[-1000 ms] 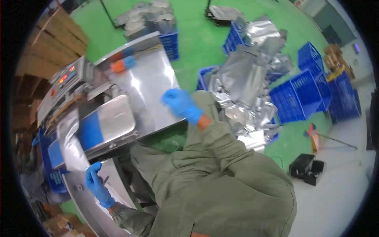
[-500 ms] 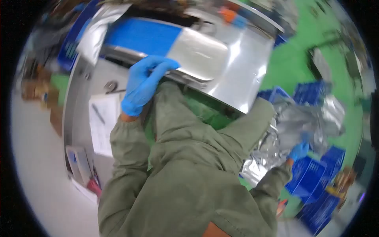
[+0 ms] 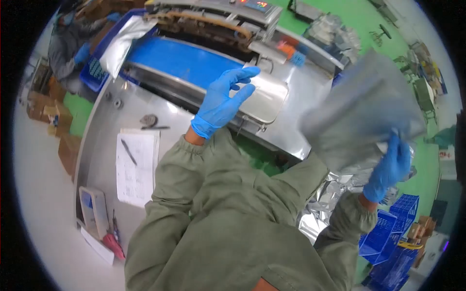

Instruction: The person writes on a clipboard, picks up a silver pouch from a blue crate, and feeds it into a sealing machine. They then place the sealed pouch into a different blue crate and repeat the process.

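Observation:
My left hand (image 3: 224, 101), in a blue glove, is raised over the near edge of the machine, beside the blue belt (image 3: 182, 60) and the metal plate (image 3: 267, 97). Its fingers are apart and hold nothing. On the right, my right hand (image 3: 390, 167), also gloved in blue, grips the lower edge of a silver-grey bag (image 3: 364, 109), which is blurred by motion. Below that bag lies a heap of crumpled silver bags (image 3: 323, 199).
Papers with a pen (image 3: 136, 169) lie on the metal table (image 3: 104, 145) at left. Blue crates (image 3: 378, 233) stand at lower right. Another person (image 3: 68, 53) is at upper left, near a blue crate (image 3: 92, 72). The machine's display (image 3: 257, 5) is lit.
My right hand has risen from the heap with the silver-grey bag in it. My left hand has moved right along the machine's edge, its fingers now apart.

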Available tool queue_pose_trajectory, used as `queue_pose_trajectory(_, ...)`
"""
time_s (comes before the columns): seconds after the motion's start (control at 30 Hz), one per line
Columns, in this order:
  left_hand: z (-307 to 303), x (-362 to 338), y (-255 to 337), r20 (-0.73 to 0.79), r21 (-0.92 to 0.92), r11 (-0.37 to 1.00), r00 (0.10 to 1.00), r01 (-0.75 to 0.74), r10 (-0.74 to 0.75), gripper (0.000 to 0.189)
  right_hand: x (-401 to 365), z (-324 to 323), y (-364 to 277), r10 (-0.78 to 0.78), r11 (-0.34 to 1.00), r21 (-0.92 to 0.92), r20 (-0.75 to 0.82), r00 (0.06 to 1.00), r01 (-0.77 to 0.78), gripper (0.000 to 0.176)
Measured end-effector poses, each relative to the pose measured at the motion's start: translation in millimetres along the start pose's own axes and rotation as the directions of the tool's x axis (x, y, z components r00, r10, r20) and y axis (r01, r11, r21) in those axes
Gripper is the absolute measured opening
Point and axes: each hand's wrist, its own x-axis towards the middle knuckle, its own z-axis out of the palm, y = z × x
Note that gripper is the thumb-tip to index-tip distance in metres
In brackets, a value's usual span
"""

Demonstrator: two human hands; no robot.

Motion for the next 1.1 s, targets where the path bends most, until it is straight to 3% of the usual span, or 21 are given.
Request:
queue_pose_trajectory(0.07, 12, 17, -2, -0.187, -0.127, 0.973, 0.968, -0.190, 0.165, 0.040, 6, 36, -8, -0.021, 0.990, 0.138, 0.084, 0.996, 0.010, 0.010)
queue_pose_trajectory(0.13, 9, 31, 3, -0.187, -0.098, 0.958, 0.951, -0.268, 0.247, 0.048, 3, 69, -11, -0.132, 0.975, 0.209, 0.259, 0.957, 0.078, 0.010)
queue_pose_trajectory(0.2, 5, 35, 16, -0.267, -0.157, 0.930, 0.921, -0.331, 0.283, 0.044, -11, 112, -4, -0.124, 0.926, 0.378, 0.315, 0.941, -0.005, 0.009)
queue_pose_trajectory(0.27, 1, 31, 10, -0.282, -0.166, 0.969, 0.951, -0.181, 0.129, 0.035, -31, 134, -3, -0.249, 0.945, 0.291, 0.355, 0.901, 0.146, 0.011)
queue_pose_trajectory(0.3, -1, 29, 0, -0.287, -0.218, 0.967, 0.956, -0.129, 0.063, 0.031, -43, 143, -10, -0.228, 0.940, 0.325, 0.367, 0.902, 0.105, 0.010)
queue_pose_trajectory(0.47, 4, 31, -5, -0.475, -0.240, 0.952, 0.878, -0.189, 0.055, 0.021, -68, 161, -10, -0.215, 0.895, 0.440, 0.292, 0.932, 0.069, 0.007)
queue_pose_trajectory(0.53, 4, 42, -6, -0.520, -0.270, 0.945, 0.854, -0.183, 0.017, 0.022, -65, 162, 2, -0.221, 0.934, 0.338, 0.293, 0.930, 0.115, 0.007)
queue_pose_trajectory(0.6, -5, 58, -5, -0.607, -0.355, 0.927, 0.784, -0.121, -0.130, 0.025, -59, 167, 19, -0.189, 0.938, 0.333, 0.267, 0.945, 0.094, 0.009)
queue_pose_trajectory(0.63, -7, 66, -3, -0.596, -0.411, 0.904, 0.784, -0.113, -0.173, 0.029, -56, 169, 26, -0.109, 0.919, 0.393, 0.236, 0.965, 0.008, 0.010)
queue_pose_trajectory(0.7, -7, 85, -11, -0.594, -0.355, 0.931, 0.789, -0.085, -0.155, 0.030, -52, 170, 28, 0.041, 0.863, 0.485, 0.218, 0.975, -0.145, 0.015)
queue_pose_trajectory(0.73, -7, 94, -19, -0.591, -0.293, 0.955, 0.795, -0.053, -0.137, 0.030, -50, 168, 31, 0.040, 0.866, 0.478, 0.222, 0.974, -0.145, 0.015)
queue_pose_trajectory(0.8, -2, 112, -42, -0.526, -0.343, 0.939, 0.833, -0.027, -0.169, 0.032, -46, 168, 44, 0.179, 0.844, 0.455, 0.264, 0.948, -0.286, 0.017)
queue_pose_trajectory(0.87, 9, 122, -64, -0.468, -0.190, 0.982, 0.880, -0.013, -0.079, 0.032, -46, 169, 62, 0.190, 0.845, 0.452, 0.246, 0.951, -0.286, 0.018)
queue_pose_trajectory(0.93, 13, 121, -74, -0.437, -0.213, 0.976, 0.890, 0.037, -0.129, 0.033, -48, 166, 81, 0.333, 0.811, 0.396, 0.293, 0.896, -0.430, 0.020)
queue_pose_trajectory(1.0, 13, 109, -74, -0.344, 0.056, 0.978, 0.924, 0.199, -0.168, 0.033, -56, 163, 105, 0.337, 0.793, 0.416, 0.312, 0.889, -0.446, 0.024)
queue_pose_trajectory(1.07, 15, 103, -93, -0.365, -0.023, 0.972, 0.903, 0.235, -0.227, 0.035, -66, 160, 111, 0.416, 0.736, 0.394, 0.379, 0.826, -0.551, 0.027)
queue_pose_trajectory(1.1, 10, 100, -102, -0.348, 0.120, 0.964, 0.920, 0.235, -0.181, 0.035, -70, 164, 113, 0.425, 0.782, 0.333, 0.332, 0.842, -0.526, 0.027)
